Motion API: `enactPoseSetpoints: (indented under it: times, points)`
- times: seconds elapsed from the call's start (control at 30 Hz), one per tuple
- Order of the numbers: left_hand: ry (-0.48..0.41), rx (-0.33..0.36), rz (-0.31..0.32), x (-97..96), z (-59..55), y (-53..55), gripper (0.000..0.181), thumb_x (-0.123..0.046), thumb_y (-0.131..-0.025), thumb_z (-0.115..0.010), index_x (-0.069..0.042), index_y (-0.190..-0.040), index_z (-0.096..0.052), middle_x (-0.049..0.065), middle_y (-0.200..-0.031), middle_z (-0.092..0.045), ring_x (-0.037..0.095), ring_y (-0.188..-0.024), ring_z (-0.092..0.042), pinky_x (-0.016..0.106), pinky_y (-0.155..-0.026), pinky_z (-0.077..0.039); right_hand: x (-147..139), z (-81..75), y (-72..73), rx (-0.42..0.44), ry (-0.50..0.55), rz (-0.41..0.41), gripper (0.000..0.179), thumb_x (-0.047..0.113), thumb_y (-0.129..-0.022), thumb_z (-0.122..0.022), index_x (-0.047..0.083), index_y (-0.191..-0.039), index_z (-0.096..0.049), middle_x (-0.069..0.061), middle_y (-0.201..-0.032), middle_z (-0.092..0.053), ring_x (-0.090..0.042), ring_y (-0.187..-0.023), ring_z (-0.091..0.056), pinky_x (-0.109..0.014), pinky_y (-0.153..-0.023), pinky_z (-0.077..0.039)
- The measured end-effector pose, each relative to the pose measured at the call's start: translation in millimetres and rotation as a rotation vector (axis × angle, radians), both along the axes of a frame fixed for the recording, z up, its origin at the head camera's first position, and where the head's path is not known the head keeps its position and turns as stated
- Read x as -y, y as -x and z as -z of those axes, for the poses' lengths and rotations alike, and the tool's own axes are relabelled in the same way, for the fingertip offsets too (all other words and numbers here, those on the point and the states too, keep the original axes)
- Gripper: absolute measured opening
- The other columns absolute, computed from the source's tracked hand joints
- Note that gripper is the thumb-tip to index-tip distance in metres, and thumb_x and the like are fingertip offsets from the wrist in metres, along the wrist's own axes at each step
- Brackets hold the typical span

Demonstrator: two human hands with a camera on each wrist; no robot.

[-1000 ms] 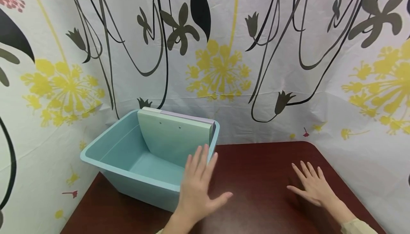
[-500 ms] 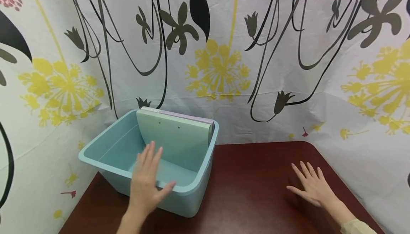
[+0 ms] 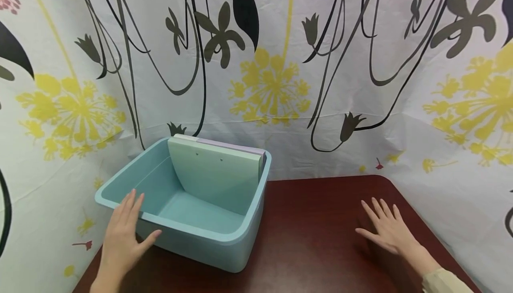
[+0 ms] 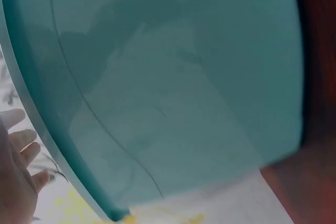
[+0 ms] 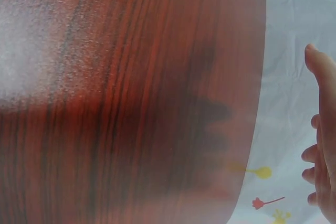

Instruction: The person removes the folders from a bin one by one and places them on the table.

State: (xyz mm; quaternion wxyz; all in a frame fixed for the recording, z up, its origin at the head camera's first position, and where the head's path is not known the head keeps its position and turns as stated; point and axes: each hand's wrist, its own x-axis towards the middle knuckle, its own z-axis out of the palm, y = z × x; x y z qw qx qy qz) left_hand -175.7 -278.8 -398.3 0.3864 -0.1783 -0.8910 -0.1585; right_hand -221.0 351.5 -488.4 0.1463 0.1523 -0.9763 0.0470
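Observation:
A light blue plastic tub (image 3: 232,257) stands on the left part of the dark red table. Inside it, a pale green folder (image 3: 216,172) leans upright against the back wall, with a lilac one (image 3: 232,145) behind it. My left hand (image 3: 122,237) is at the tub's front left, fingers spread and holding nothing; whether it touches the rim I cannot tell. In the left wrist view the tub's outer wall (image 4: 173,93) fills most of the picture. My right hand (image 3: 386,228) hovers over the right side of the table, its fingers spread, with nothing in it.
The wood-grain table (image 3: 312,221) runs rightward from the tub to a rounded back right corner. A white cloth (image 3: 280,26) printed with flowers and stems hangs behind the table and along both sides.
My left hand has moved left, from the tub's front right corner across its front to the front left. The right hand has stayed nearly still. The tub and folders have not moved.

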Motion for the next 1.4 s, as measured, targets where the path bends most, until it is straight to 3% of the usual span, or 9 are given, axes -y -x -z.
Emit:
enactPoseSetpoints:
  times: [0.17,0.37,0.6,0.83,0.97,1.17,1.4]
  points:
    - [-0.016,0.099,-0.049,24.6,3.5,-3.2,0.095,-0.054,-0.075,-0.065,-0.001,-0.143,-0.025,0.022,-0.147,-0.025,0.031,-0.139,-0.016,0.036,-0.114,-0.007,1.5,-3.2,2.4,-0.018,-0.007,-0.008,0.081,0.055,-0.081,-0.055,0.004,-0.14,-0.034,-0.031,-0.139,-0.032,-0.047,-0.128,-0.026,-0.062,-0.099,-0.016]
    - [-0.052,0.102,-0.105,44.0,8.8,-0.7,0.095,-0.053,-0.073,-0.066,0.003,-0.14,-0.03,0.025,-0.145,-0.028,0.037,-0.136,-0.021,0.036,-0.114,-0.009,5.8,-6.7,4.4,-0.018,0.0,-0.023,0.081,0.055,-0.081,-0.055,0.006,-0.141,-0.033,-0.03,-0.139,-0.032,-0.047,-0.127,-0.029,-0.062,-0.102,-0.013]
    - [-0.096,0.153,-0.134,51.5,6.9,1.4,0.092,-0.046,-0.075,-0.068,0.004,-0.141,-0.028,0.026,-0.146,-0.024,0.039,-0.136,-0.017,0.045,-0.112,-0.009,11.6,-9.5,6.0,-0.006,0.014,-0.015,0.082,0.056,-0.08,-0.055,0.007,-0.142,-0.031,-0.029,-0.14,-0.032,-0.046,-0.127,-0.029,-0.062,-0.1,-0.017]
    - [-0.067,0.223,-0.177,51.5,7.5,6.0,0.093,-0.047,-0.076,-0.066,0.004,-0.142,-0.024,0.028,-0.146,-0.02,0.04,-0.137,-0.013,0.048,-0.112,-0.008,20.7,-15.9,8.8,-0.032,0.038,-0.04,0.082,0.055,-0.081,-0.056,0.011,-0.144,-0.028,-0.025,-0.14,-0.034,-0.043,-0.128,-0.03,-0.058,-0.103,-0.016]
    - [-0.077,0.219,-0.184,52.0,9.5,6.7,0.092,-0.048,-0.077,-0.065,0.003,-0.142,-0.025,0.028,-0.146,-0.02,0.038,-0.138,-0.012,0.048,-0.112,-0.008,27.6,-24.5,10.1,-0.104,0.027,-0.079,0.078,0.053,-0.079,-0.059,0.007,-0.139,-0.038,-0.023,-0.137,-0.041,-0.042,-0.124,-0.036,-0.052,-0.105,-0.018]
    - [-0.098,0.175,-0.191,50.8,10.6,8.0,0.091,-0.05,-0.077,-0.064,0.004,-0.14,-0.028,0.03,-0.144,-0.023,0.038,-0.137,-0.015,0.048,-0.112,-0.009,41.8,-38.5,13.2,-0.174,0.054,-0.137,0.075,0.049,-0.077,-0.064,0.002,-0.133,-0.045,-0.021,-0.131,-0.046,-0.038,-0.119,-0.042,-0.048,-0.096,-0.029]
    - [-0.139,0.128,-0.176,49.3,14.9,11.4,0.091,-0.047,-0.074,-0.067,0.005,-0.139,-0.031,0.03,-0.143,-0.025,0.041,-0.135,-0.017,0.05,-0.111,-0.011,59.7,-49.1,13.8,-0.128,0.167,-0.159,0.072,0.043,-0.08,-0.064,0.005,-0.136,-0.042,-0.017,-0.134,-0.045,-0.036,-0.12,-0.042,-0.049,-0.094,-0.032]
